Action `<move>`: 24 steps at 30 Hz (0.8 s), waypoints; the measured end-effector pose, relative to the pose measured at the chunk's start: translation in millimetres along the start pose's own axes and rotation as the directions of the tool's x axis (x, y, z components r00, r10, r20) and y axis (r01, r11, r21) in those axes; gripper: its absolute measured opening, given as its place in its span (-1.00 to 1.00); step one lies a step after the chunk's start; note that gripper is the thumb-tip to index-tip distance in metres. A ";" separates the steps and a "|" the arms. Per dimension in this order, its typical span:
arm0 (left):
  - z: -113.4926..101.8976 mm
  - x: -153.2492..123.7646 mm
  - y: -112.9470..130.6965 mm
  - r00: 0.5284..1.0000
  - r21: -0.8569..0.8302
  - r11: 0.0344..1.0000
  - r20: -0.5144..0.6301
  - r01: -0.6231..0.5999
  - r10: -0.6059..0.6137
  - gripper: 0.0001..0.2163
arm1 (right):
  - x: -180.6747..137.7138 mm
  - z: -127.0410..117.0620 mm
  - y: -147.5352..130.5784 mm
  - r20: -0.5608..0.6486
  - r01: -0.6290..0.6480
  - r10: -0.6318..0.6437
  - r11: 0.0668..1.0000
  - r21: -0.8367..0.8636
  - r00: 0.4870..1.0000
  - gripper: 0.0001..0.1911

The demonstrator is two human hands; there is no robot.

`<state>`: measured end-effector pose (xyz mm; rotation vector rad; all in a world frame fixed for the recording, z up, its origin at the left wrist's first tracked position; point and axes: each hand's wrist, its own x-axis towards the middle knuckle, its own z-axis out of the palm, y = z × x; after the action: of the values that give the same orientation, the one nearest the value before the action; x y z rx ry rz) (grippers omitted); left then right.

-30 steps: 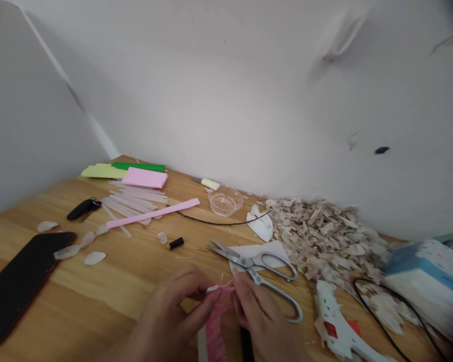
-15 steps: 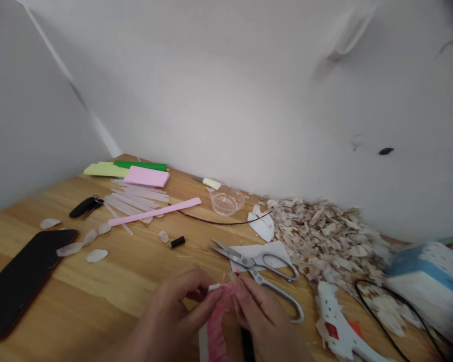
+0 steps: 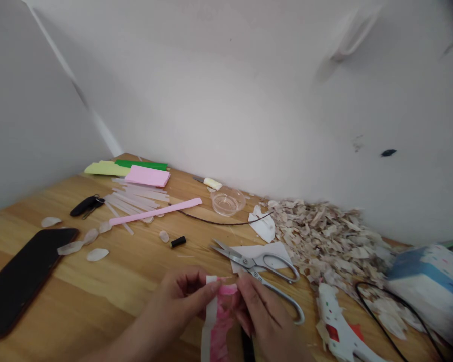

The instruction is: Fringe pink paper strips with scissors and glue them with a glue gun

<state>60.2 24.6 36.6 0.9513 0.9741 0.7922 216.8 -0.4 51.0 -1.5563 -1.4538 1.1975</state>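
Note:
Between both hands is a pink crinkled paper strip (image 3: 219, 332) with a white band along its left edge, hanging toward the bottom of the view. My left hand (image 3: 183, 296) pinches its upper end at the white band, thumb on top. Fingertips of my right hand (image 3: 260, 311) are closed on the pink edge beside it, pulling a small piece across. A pair of scissors (image 3: 245, 260) with grey handles lies just beyond my right hand, partly over a white paper (image 3: 281, 250). Part of a black object (image 3: 248, 347) shows below my right hand.
A glue gun (image 3: 334, 322) and a heap of pale scraps (image 3: 324, 236) lie to the right, by a blue-white box (image 3: 426, 281). Leftward are a phone (image 3: 22, 281), pale strips (image 3: 136, 198), a pink strip (image 3: 156, 211) and folded papers (image 3: 147, 176). A clear dish (image 3: 228, 202) stands near the wall.
The upper end of the strip has turned, so more of its white band shows under my left thumb. My right fingers have shifted slightly, with the pink edge stretched between the hands.

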 end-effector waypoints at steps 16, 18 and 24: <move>5.5 -7.8 1.5 0.973 0.366 0.919 -0.108 -0.151 0.203 -0.75 | 4.0 3.6 3.9 0.043 0.029 -0.031 0.998 0.061 0.999 -0.53; 5.5 -7.2 1.0 0.977 0.341 0.929 -0.106 -0.140 0.186 -0.73 | 4.9 4.8 6.1 0.044 0.017 -0.019 0.998 0.054 0.999 -0.55; 3.9 -7.1 -1.4 0.984 0.315 0.940 -0.072 -0.134 0.165 -0.73 | 4.6 4.1 6.0 0.047 0.014 -0.016 1.000 0.025 0.999 -0.55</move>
<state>61.4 16.7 38.5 1.2798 1.1429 0.8335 214.9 2.8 43.2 -1.5069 -1.4727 1.2470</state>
